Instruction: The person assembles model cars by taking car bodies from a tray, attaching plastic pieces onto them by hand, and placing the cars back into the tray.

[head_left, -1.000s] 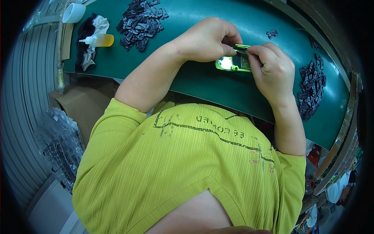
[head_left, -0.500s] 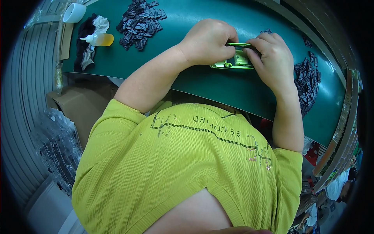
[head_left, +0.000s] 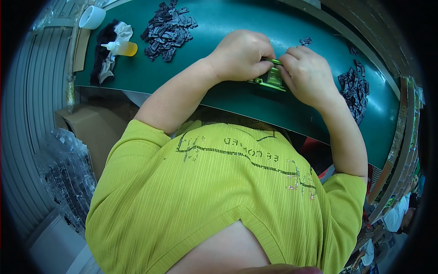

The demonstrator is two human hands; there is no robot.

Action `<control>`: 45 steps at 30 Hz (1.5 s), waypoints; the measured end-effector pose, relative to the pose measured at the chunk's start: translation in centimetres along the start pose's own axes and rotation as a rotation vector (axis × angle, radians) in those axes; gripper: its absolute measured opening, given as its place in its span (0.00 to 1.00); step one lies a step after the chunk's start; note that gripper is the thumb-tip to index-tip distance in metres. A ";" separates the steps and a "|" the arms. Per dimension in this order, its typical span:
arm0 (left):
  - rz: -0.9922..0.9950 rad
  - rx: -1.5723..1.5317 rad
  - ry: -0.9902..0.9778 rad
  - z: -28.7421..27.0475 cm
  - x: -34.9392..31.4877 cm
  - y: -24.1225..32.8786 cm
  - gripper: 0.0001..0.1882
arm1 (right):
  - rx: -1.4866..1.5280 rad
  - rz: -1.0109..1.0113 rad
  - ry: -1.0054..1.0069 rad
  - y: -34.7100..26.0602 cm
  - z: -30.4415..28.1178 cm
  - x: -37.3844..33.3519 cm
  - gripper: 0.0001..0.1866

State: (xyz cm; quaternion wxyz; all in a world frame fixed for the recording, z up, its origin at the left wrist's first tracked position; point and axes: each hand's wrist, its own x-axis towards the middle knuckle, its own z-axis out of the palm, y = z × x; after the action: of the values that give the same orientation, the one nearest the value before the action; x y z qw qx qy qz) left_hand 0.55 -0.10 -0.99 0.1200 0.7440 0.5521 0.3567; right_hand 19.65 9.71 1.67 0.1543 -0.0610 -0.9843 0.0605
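Observation:
Over the near part of the green table, my left hand (head_left: pixel 244 55) and my right hand (head_left: pixel 308 75) meet at a small shiny metal fixture (head_left: pixel 274 78) that gleams green. It has a frame with a rod along its near edge and a thin bar (head_left: pixel 273 60) at its top. My left thumb and fingers pinch the bar's left end. The fingers of my right hand are closed at its right end and cover that side of the fixture. Whether a small part sits between my fingers is hidden.
Small dark grey flat parts lie in a pile (head_left: pixel 169 32) at the left and another pile (head_left: pixel 354 91) at the right. A few loose parts (head_left: pixel 305 41) lie beyond my right hand. A bottle of yellow liquid (head_left: pixel 123 48) rests on cloths (head_left: pixel 106 68), near a white roll (head_left: pixel 92 17).
My hands have drawn closer together, and my right hand now covers more of the fixture's right side. The bar now slants down to the right. The whole view has shifted slightly.

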 end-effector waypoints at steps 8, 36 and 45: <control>0.002 0.212 -0.159 -0.1 -1.0 2.5 0.03 | 0.061 0.044 -0.159 -1.1 -0.5 -0.6 0.07; -0.025 0.094 0.092 0.4 -10.2 5.8 0.32 | 0.361 0.247 -0.301 -3.3 4.8 9.9 0.13; -0.037 0.074 0.116 -0.8 -9.9 4.9 0.31 | 0.932 0.391 -0.105 -1.5 2.4 8.0 0.10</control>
State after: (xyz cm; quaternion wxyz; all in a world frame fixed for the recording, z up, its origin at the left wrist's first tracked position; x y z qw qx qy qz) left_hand 2.28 -11.01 -1.49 0.0671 0.7156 0.5845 0.3764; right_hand 11.17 9.15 2.01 0.1010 -0.1657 -0.8293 0.5241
